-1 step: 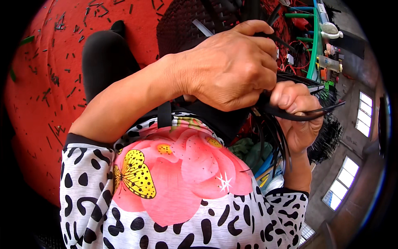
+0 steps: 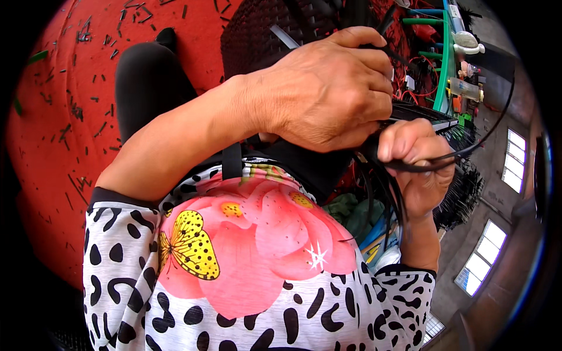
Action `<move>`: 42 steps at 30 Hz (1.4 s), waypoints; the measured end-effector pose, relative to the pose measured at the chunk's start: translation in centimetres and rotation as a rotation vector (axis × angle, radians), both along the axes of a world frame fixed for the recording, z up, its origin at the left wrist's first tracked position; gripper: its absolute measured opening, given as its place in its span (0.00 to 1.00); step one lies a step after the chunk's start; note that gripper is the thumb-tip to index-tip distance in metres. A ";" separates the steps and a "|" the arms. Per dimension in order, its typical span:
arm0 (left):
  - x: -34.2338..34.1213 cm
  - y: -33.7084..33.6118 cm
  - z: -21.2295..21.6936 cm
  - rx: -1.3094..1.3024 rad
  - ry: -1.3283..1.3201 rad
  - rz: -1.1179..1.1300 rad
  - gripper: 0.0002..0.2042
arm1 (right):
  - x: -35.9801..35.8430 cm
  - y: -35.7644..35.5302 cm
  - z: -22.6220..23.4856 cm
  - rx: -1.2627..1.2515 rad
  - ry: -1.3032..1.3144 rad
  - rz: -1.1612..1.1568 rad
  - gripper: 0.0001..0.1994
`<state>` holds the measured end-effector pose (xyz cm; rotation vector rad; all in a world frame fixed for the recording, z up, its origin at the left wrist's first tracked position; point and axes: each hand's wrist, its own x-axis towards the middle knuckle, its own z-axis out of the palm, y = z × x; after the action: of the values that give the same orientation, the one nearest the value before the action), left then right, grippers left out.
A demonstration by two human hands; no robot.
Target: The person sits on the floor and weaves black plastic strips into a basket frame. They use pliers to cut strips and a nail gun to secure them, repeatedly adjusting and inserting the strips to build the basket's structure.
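Observation:
My left hand (image 2: 331, 90) reaches across from the left with its fingers curled closed. Dark strips poke out by its fingertips, though most of what it grips is hidden behind the knuckles. Just right of it and slightly lower, my right hand (image 2: 418, 167) pinches a thin black plastic strip (image 2: 462, 152), whose free length arcs out to the right and upward. Several black strips dangle below between the hands. Beyond my left hand stands a dark woven piece (image 2: 252, 44) with a pale grey strip (image 2: 285, 36) across it.
Short black offcuts lie scattered over the red floor covering (image 2: 52, 169). My dark-clad leg (image 2: 149, 88) extends at the left. At the right are a green frame (image 2: 446, 64), a white fan-like object (image 2: 466, 41), a clear container (image 2: 466, 89) and bundled black strips (image 2: 462, 199).
The black strip's free end, short before, now sweeps in a long curve far to the right and up. My right hand has shifted slightly left; my left hand has barely moved.

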<state>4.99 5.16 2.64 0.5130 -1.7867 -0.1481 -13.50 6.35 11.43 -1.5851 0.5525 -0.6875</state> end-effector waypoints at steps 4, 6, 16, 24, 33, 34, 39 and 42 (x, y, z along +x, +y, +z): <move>-0.5 0.1 -0.5 -0.066 -0.004 0.117 0.07 | -0.1 -0.1 0.4 0.016 0.049 0.052 0.15; 0.0 0.5 -0.5 -0.034 -0.066 0.100 0.07 | 0.8 -0.6 0.7 0.091 0.088 0.080 0.17; -0.7 -0.4 -0.9 -0.174 -0.035 -0.003 0.06 | 2.6 1.1 3.4 0.284 0.284 -0.066 0.13; -0.9 1.0 -0.7 -0.174 -0.010 0.091 0.09 | 2.4 1.9 5.7 0.041 0.573 0.069 0.14; 0.2 2.7 0.6 -0.029 -0.128 0.049 0.09 | 1.2 0.0 5.0 0.168 0.422 0.163 0.12; 0.3 2.8 0.6 -0.004 -0.118 0.039 0.10 | 1.1 0.0 4.6 0.187 0.381 0.146 0.12; 0.9 2.1 1.7 0.095 -0.151 -0.108 0.10 | 0.0 -0.7 2.0 0.287 0.138 0.102 0.14; 2.0 2.2 2.5 0.186 -0.325 -0.070 0.13 | 0.2 -1.1 0.4 0.335 0.000 0.051 0.14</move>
<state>6.96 7.37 5.16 0.6351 -2.1222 -0.2951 -13.30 5.21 11.80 -1.2817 0.5913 -0.5256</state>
